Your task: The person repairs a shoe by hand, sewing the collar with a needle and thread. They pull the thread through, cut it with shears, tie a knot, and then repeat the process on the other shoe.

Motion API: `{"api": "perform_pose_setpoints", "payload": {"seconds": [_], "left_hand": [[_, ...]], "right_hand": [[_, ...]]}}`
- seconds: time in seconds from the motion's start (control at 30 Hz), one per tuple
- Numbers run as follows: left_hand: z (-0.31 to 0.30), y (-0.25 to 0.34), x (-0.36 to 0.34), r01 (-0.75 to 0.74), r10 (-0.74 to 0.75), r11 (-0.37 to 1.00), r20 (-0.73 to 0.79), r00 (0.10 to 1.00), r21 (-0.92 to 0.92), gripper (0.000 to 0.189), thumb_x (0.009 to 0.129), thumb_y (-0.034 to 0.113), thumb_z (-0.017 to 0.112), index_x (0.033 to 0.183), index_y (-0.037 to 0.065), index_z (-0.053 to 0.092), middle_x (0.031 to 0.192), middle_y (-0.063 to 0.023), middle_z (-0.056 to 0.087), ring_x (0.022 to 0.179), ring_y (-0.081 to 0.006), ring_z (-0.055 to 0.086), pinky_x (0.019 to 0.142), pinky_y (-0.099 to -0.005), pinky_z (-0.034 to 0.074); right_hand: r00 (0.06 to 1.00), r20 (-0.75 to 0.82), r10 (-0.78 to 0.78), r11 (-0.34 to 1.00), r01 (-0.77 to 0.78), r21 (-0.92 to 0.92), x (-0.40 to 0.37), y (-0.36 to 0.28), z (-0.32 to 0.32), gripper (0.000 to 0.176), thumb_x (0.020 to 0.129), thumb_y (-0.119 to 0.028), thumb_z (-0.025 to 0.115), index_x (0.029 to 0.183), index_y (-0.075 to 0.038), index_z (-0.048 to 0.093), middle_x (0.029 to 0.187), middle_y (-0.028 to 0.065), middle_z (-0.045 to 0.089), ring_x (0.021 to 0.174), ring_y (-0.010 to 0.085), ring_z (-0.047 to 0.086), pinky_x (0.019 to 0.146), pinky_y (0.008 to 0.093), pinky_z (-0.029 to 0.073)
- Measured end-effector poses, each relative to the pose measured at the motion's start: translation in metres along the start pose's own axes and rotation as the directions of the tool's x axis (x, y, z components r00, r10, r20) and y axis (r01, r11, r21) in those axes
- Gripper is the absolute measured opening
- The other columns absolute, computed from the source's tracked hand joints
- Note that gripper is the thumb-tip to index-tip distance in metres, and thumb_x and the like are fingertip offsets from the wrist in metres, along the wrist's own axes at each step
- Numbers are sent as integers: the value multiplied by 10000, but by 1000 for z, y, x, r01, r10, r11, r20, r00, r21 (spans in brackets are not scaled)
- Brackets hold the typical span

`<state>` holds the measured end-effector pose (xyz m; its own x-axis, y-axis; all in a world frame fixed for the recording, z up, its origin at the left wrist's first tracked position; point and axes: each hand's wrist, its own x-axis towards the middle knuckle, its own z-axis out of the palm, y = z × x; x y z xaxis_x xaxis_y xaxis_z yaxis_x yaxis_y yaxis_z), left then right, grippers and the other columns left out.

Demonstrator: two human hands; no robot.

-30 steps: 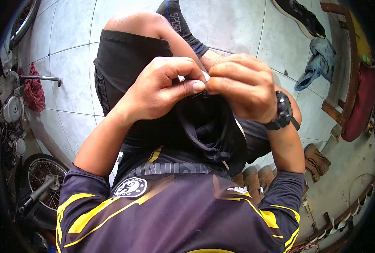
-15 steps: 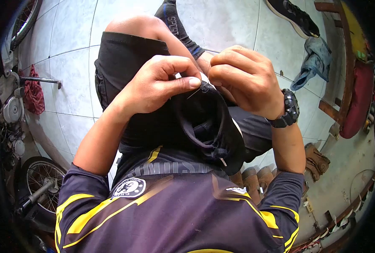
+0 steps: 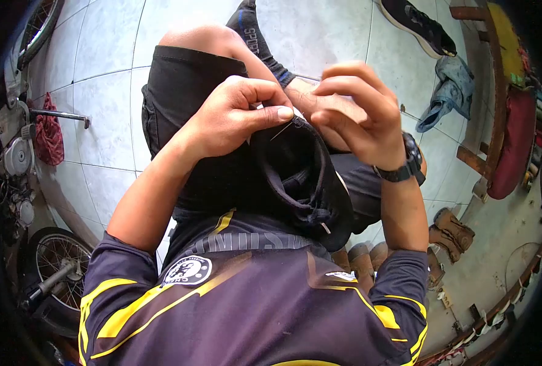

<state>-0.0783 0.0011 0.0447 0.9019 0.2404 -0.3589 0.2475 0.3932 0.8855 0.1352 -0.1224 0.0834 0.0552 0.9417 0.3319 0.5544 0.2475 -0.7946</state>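
Observation:
My left hand (image 3: 237,119) pinches the upper rim of a black shoe (image 3: 337,216) between thumb and forefinger. The shoe rests on my lap, its opening towards me and a knotted lace low on it. A thin needle (image 3: 281,132) sticks out of the fabric just below my left thumb, slanting down to the left. My right hand (image 3: 365,113), a black watch on its wrist, hovers right of the rim, slightly blurred. Its fingers are apart, and I make out nothing between them. Any thread is too fine to see.
Motorcycle parts and a wheel (image 3: 60,265) stand at the left, with a red cloth (image 3: 49,131) beside them. A black sneaker (image 3: 418,25) and a blue cloth (image 3: 449,91) lie on the tiles. Brown boots (image 3: 451,235) sit right, near a wooden bench (image 3: 499,122).
My right hand has opened from a pinch near the rim, its fingers spreading and wrist turning. My left hand still grips the shoe, shifted slightly right in view.

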Motion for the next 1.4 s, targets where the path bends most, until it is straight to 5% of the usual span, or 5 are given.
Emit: {"api": "perform_pose_setpoints", "payload": {"seconds": [0.37,0.63,0.97,1.27,1.4], "left_hand": [[-1,-3,1,-122,127,984,28,991,-129,169,966,133,709,936,-33,719,836,8,676,785,-47,589,722,-215,486],[1,-6,-6,-178,184,977,41,982,-120,158,963,117,708,947,-40,703,852,-3,674,804,-57,591,729,-219,489],[5,-4,-7,-304,310,933,-2,951,192,179,943,130,717,949,-46,682,825,-73,699,785,-124,628,751,-287,521],[11,-6,-3,-350,354,911,20,935,218,174,935,137,708,929,-30,663,791,-67,643,748,-139,581,698,-305,478],[14,-1,-5,-205,291,861,-121,949,465,194,941,159,696,918,-30,659,740,-47,589,707,-119,522,629,-302,426]], "right_hand": [[870,148,-471,644,454,-616,-13,-35,28,162,692,-132,756,852,-117,737,962,-8,682,903,168,678,824,346,509],[923,55,-380,879,379,-290,-16,-18,35,138,758,-137,701,891,-101,701,967,27,694,973,209,692,898,384,521],[864,93,-495,783,489,-384,-20,-24,40,134,730,-165,706,863,-155,691,879,-35,673,919,125,686,1019,394,305],[923,69,-379,908,385,-165,-10,-17,37,106,742,-137,699,837,-106,664,872,19,651,888,194,662,943,393,391],[795,256,-549,774,600,-203,-30,-38,52,208,677,-156,694,876,-93,684,925,59,676,911,230,676,929,421,413]]}}
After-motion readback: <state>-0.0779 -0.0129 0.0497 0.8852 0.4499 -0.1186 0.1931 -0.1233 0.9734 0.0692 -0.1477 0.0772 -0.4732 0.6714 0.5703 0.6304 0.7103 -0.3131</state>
